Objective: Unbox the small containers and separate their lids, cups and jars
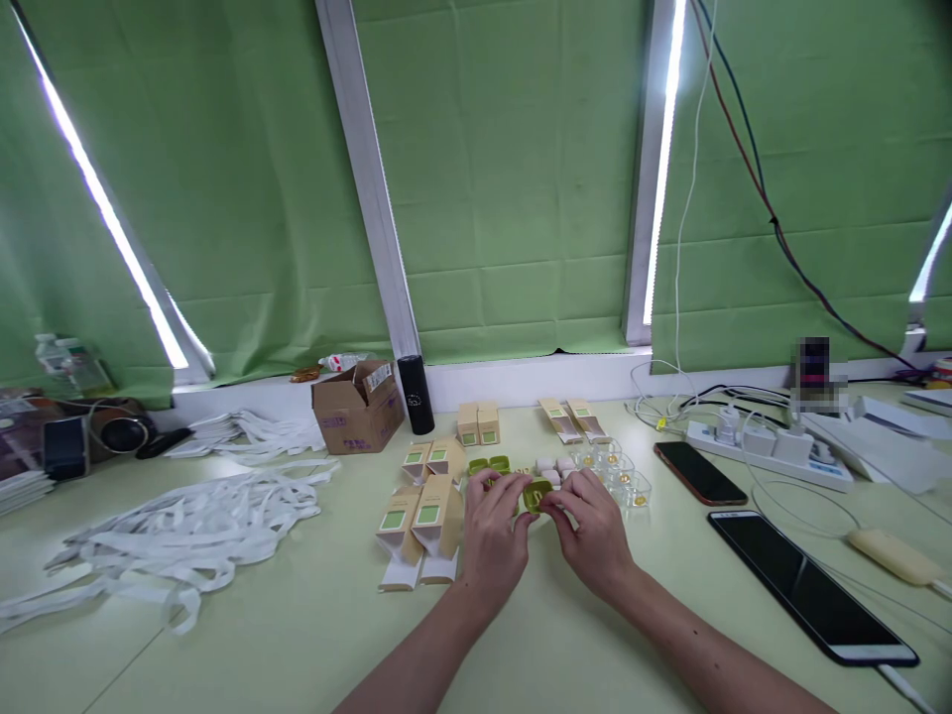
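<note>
A small green tray is held between my left hand and my right hand, the fingers of both closed on its edges. Behind my left hand lie more green trays. White round pieces sit just beyond my fingers, partly hidden. To the right of them are clear plastic cups with small yellow pieces inside. Left of my left hand are open beige cartons with green labels, and smaller beige boxes stand farther back.
White straps are heaped on the left of the table. A cardboard box and a black cylinder stand at the back. Phones, cables and a power strip lie on the right. More beige cartons are near the window.
</note>
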A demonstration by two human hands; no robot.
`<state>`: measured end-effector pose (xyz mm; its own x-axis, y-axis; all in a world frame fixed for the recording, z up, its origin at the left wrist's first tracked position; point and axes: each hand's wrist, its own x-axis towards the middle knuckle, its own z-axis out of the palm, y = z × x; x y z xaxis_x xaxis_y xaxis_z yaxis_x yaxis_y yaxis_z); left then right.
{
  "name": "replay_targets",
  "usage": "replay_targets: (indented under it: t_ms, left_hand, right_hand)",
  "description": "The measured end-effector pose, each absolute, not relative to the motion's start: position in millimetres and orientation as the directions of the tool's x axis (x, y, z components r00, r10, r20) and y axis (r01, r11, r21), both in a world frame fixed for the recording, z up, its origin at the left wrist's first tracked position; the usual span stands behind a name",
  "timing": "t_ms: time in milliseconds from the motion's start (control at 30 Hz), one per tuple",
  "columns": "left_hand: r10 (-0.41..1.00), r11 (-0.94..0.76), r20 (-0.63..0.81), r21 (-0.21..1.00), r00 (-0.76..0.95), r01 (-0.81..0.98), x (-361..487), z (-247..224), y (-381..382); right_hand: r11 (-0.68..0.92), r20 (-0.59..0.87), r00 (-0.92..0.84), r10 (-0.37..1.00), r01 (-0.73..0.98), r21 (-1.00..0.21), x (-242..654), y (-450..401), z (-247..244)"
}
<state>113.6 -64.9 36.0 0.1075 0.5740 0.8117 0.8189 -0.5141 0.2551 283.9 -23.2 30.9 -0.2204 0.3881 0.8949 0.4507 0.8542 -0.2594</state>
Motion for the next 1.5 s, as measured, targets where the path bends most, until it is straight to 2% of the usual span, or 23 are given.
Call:
replay_targets:
  t_ms: [267, 433, 733, 833, 967, 1100, 1200, 1333, 1500]
  left_hand:
    - [0.559, -0.507, 0.824, 0.254, 0.090, 0.823, 112.5, 38.3, -63.9]
    - [0.587, -0.418, 0.806, 0.382, -0.075, 0.824, 103.1, 42.0, -58.1]
    - [0.641, -0.343, 0.726, 0.560, -0.248, 0.754, 99.3, 40.3, -55.3]
    - [0.650, -0.296, 0.684, 0.628, -0.330, 0.719, 96.7, 38.5, -52.8]
    - [0.648, -0.272, 0.651, 0.683, -0.395, 0.678, 93.3, 36.6, -49.5]
    - [0.665, -0.248, 0.616, 0.715, -0.422, 0.653, 93.5, 36.6, -49.0]
    - [0.687, -0.214, 0.573, 0.747, -0.447, 0.629, 93.9, 37.2, -49.2]
    - [0.703, -0.176, 0.534, 0.770, -0.469, 0.613, 93.2, 36.7, -48.3]
    - [0.687, -0.197, 0.555, 0.763, -0.468, 0.616, 93.3, 35.9, -47.2]
  right_hand:
    - [0.855, 0.897, -0.215, 0.387, 0.447, -0.262, 282.6, -26.4, 32.8]
    - [0.862, 0.898, -0.226, 0.377, 0.442, -0.250, 281.2, -30.2, 30.6]
    - [0.854, 0.886, -0.226, 0.406, 0.439, -0.279, 286.7, -19.7, 31.7]
    - [0.840, 0.852, -0.289, 0.437, 0.469, -0.272, 286.6, -8.7, 31.2]
    - [0.809, 0.788, -0.411, 0.459, 0.559, -0.181, 277.0, 4.2, 33.8]
    - [0.728, 0.638, -0.517, 0.570, 0.679, -0.099, 260.3, 13.1, 37.5]
    - [0.678, 0.551, -0.529, 0.645, 0.730, -0.092, 250.1, 18.1, 36.7]
    - [0.656, 0.520, -0.520, 0.678, 0.747, -0.108, 243.2, 20.2, 33.0]
    - [0.638, 0.497, -0.509, 0.703, 0.760, -0.123, 240.4, 17.8, 30.0]
